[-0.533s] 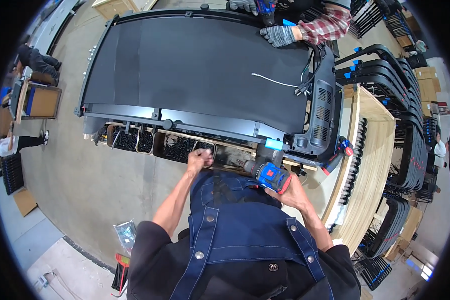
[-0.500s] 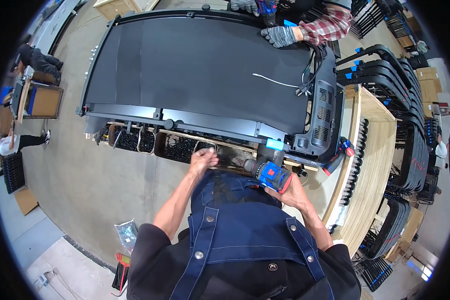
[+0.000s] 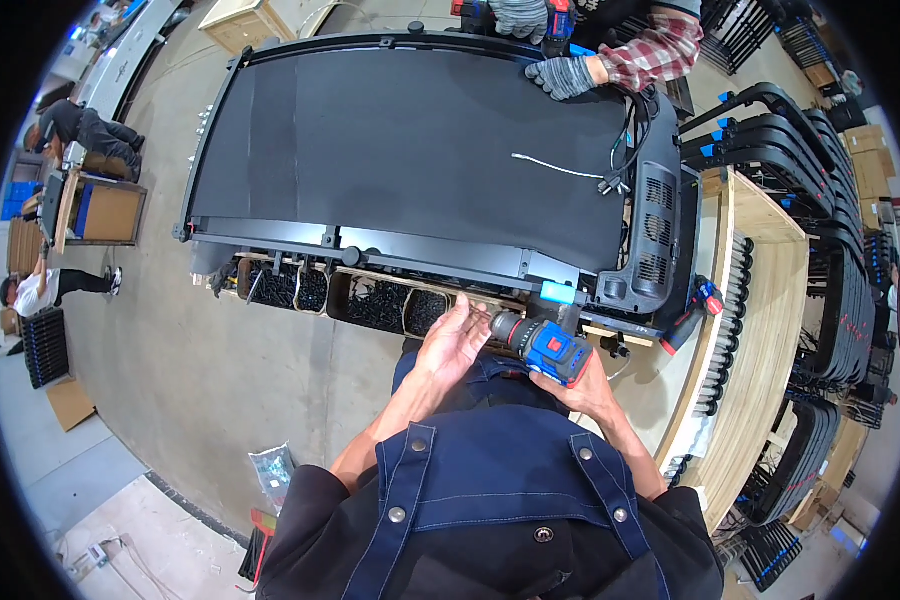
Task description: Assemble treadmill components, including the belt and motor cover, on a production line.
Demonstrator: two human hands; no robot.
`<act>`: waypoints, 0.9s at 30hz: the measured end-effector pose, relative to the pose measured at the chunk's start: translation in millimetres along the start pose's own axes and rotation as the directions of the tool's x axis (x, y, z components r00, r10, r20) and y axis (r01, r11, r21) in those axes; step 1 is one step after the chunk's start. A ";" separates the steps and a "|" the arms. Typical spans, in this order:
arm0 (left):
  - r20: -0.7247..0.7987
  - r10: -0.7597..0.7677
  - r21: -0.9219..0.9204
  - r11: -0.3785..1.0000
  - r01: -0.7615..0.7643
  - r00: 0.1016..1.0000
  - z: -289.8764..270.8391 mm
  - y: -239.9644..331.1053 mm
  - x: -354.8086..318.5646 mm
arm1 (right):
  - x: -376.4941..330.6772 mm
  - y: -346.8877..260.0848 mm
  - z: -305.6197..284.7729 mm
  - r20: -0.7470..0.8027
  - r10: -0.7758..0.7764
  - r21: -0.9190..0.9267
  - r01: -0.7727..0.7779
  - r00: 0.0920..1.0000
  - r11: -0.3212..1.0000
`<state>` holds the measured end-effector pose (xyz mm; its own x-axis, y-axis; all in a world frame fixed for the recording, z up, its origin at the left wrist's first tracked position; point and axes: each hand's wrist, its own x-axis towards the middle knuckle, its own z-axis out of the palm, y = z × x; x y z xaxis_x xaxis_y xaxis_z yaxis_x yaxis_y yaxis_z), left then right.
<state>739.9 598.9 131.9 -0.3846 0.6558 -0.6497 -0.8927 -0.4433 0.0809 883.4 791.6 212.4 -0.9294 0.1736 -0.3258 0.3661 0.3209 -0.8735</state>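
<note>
Nearest the body, the right hand [image 3: 585, 385] is closed around the grip of a blue and black cordless drill [image 3: 542, 343], whose nose points left toward the left hand [image 3: 457, 338]. That hand is loosely open, fingers curled around the chuck end of the drill, and whether it pinches a bit or a screw there cannot be told. Both hands sit at the near edge of the treadmill [image 3: 420, 150], just over a row of wooden trays of black screws [image 3: 370, 300] tucked under that edge. To do this well, it looks wise to steady the chuck with the open hand, keep fingertips clear of the rotating part, and hold the drill level so nothing drops into the trays (small parts would vanish among the black screws). A second drill [image 3: 692, 312] lies at the near right corner, beside a wooden rack [image 3: 760, 330]. Across the dark belt lie a white cable [image 3: 560, 168] and, at the far edge, another person's gloved hand [image 3: 562, 75] with a plaid sleeve.
</note>
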 end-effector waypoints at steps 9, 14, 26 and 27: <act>0.027 0.011 0.122 0.992 -0.014 1.000 35.4 -4.5 11.7 | -9.1 -10.5 -1.0 -0.125 0.136 0.039 -0.132 0.983 0.990; 0.100 -0.150 0.178 0.975 0.130 0.984 48.3 -17.8 14.8 | 6.1 -33.8 -38.6 -0.189 0.146 -0.119 -0.170 0.971 0.978; 0.192 -0.263 0.086 0.964 0.251 0.945 44.8 -29.3 44.9 | 84.6 -89.9 -85.2 0.077 0.333 -0.594 -0.225 0.940 0.772; 0.197 -0.256 0.081 0.966 0.245 0.946 43.2 -29.1 45.6 | 89.9 -98.2 -83.4 0.088 0.370 -0.598 -0.248 0.925 0.762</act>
<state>738.1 668.0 132.5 -0.1814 0.8546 -0.4866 -0.9757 -0.2182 -0.0195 767.8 853.4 299.0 -0.7280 0.1971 -0.6566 0.5376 0.7585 -0.3683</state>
